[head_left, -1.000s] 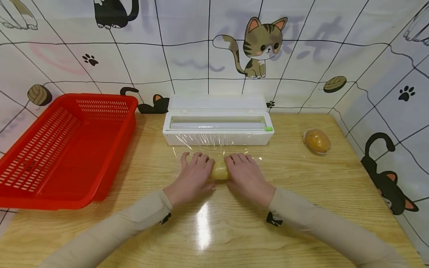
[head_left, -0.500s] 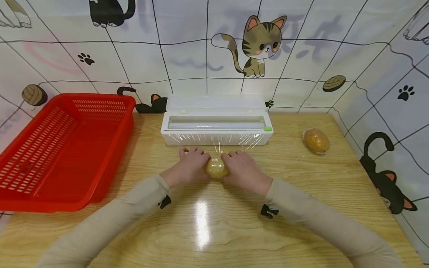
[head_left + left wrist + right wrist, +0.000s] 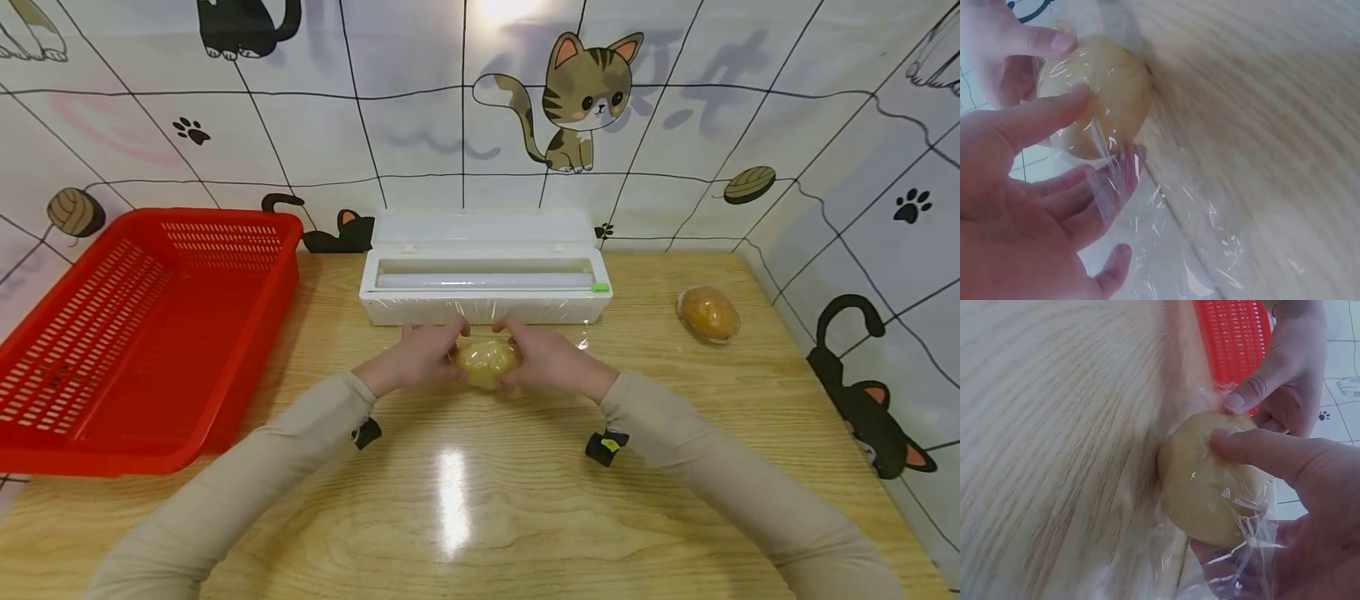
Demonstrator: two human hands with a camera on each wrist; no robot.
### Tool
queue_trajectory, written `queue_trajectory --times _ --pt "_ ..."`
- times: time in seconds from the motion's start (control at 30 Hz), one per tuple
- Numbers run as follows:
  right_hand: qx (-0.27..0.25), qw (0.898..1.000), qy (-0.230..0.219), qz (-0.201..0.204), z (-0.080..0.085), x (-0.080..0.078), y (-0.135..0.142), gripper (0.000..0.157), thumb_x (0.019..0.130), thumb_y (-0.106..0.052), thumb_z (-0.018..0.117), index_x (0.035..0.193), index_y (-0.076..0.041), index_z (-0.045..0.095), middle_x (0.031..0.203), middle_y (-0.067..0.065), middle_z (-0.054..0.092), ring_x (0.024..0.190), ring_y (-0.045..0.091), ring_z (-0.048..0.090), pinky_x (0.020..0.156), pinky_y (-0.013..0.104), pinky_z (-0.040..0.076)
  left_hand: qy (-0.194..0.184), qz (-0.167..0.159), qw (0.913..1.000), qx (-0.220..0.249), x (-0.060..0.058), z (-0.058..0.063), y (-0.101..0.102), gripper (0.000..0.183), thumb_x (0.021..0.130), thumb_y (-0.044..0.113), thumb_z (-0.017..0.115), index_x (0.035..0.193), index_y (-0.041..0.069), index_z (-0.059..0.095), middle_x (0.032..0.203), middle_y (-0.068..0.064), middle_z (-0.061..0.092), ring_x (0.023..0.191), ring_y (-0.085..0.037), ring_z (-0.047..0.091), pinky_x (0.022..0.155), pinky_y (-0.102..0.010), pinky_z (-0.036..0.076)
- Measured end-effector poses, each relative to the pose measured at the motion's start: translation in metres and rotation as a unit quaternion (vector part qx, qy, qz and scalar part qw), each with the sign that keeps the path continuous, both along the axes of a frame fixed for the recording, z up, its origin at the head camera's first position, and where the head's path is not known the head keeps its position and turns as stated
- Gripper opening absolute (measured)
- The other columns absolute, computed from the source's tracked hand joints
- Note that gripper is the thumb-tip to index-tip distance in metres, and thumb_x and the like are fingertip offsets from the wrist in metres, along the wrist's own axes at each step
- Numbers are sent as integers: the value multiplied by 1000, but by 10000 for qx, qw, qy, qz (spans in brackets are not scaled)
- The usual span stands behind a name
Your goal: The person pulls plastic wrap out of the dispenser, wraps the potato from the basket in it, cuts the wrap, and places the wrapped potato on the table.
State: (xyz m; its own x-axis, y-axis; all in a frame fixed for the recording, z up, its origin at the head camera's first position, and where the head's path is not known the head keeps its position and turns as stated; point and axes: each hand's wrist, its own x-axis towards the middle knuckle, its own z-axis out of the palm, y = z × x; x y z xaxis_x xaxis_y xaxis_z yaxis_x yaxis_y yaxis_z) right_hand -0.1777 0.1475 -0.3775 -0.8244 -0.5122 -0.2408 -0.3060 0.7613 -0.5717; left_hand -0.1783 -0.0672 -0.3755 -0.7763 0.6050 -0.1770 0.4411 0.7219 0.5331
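A pale yellow potato [image 3: 486, 363], partly covered in clear cling film, is between the two hands at the middle of the table. The left hand [image 3: 420, 357] grips its left side, thumb on top and fingers under it, with film over the fingertips in the left wrist view. On the other side the right hand [image 3: 553, 360] holds it likewise, film bunched by its fingers in the right wrist view. Loose cling film [image 3: 1229, 250] trails beyond the potato. Just behind the hands stands a white cling film dispenser [image 3: 483, 312], lid up, its roll [image 3: 483, 281] showing.
A film-wrapped orange-yellow potato [image 3: 708, 314] lies at the right on the wooden table [image 3: 570, 517]. The large red plastic basket [image 3: 213, 429] stands at the left. A cat-printed sheet [image 3: 420, 133] rises behind the table and along its right side.
The hands and potato have shifted slightly toward the dispenser. The hands have turned so their thumbs lie over the potato, and more of its top shows. The film pulled tight earlier looks slacker.
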Motion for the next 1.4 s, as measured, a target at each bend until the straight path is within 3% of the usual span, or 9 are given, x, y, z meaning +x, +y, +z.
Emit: queue_trajectory --times 0.23,0.4,0.57,0.67,0.83,0.93,1.03,1.17,1.4 --pt "-264 9995 177 55 -3 -9 8 63 77 -29 83 124 -9 47 119 16 53 104 29 55 85 43 49 -6 -428 9984 367 -13 -3 -5 44 89 13 70 124 4 45 102 -13 64 91 -27 61 77 -49 38" --pt "-468 9982 300 239 -6 -13 12 54 82 -29 79 122 -7 49 118 18 52 100 28 54 83 40 48 46 -605 9968 522 -19 -6 -5 37 92 9 65 125 4 48 107 -14 62 90 -26 60 75 -44 46" --pt "-322 9983 458 176 -7 -11 12 51 85 -30 75 124 -6 51 121 18 51 104 29 54 86 42 48 290 -434 9984 196 -17 -5 -2 35 94 13 62 127 5 51 112 -18 58 97 -31 58 80 -48 47" --pt "162 9952 948 169 -6 -9 9 53 86 -35 74 125 -5 54 119 18 51 103 29 52 86 41 47 490 -238 9984 -150 -15 -4 2 35 96 17 61 128 7 53 108 -18 54 94 -30 55 77 -50 45" --pt "1108 9701 2110 466 -1 -6 3 52 86 -42 72 119 -4 63 110 15 53 102 30 47 88 44 41 1184 17 9890 -889 -7 -5 10 30 98 21 55 125 9 54 100 -16 50 86 -28 54 73 -49 45" --pt "1388 9609 2315 611 1 -5 1 48 88 -42 68 115 -3 64 109 12 56 106 30 48 89 47 40 1616 179 9791 -1220 -2 -6 14 27 97 23 55 121 10 56 95 -14 47 84 -28 52 72 -49 43" --pt "1484 9597 2297 642 0 -5 0 48 89 -42 66 116 -3 62 112 12 58 111 30 49 92 49 40 1832 387 9740 -1276 1 -6 16 31 96 25 58 123 10 54 96 -13 44 86 -29 48 73 -48 40" --pt "1399 9631 2227 576 -3 -6 1 55 89 -42 66 127 -4 55 124 14 57 119 32 49 95 51 38 2031 539 9727 -982 2 -8 16 42 93 22 64 130 11 49 108 -14 45 93 -31 47 78 -49 38" --pt "1239 9573 2539 609 -4 -8 1 49 90 -42 65 128 -11 58 118 12 55 110 30 47 89 49 41 2382 86 9670 -899 -2 -11 18 32 91 13 67 121 14 57 120 -7 51 113 -31 44 91 -55 34"
